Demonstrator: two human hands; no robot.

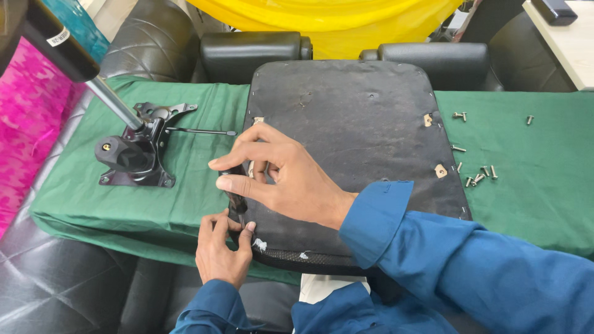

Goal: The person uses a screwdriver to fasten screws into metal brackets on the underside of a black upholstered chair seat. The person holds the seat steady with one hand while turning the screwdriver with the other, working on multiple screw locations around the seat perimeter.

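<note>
A black chair seat pad [352,136] lies upside down on a green cloth [204,192]. My right hand [272,173] reaches across it to its left edge, fingers closed around a dark tool handle [235,199]. My left hand [224,246] sits just below, pinching the tool's lower end against the pad's front left corner. What the tool's tip touches is hidden by my fingers.
A black chair tilt mechanism [135,154] with a gas cylinder [111,102] and a thin lever [201,132] lies left of the pad. Several loose screws [479,175] lie on the cloth to the right. Black armrests [250,52] stand behind, and a black leather surface [55,284] lies at the lower left.
</note>
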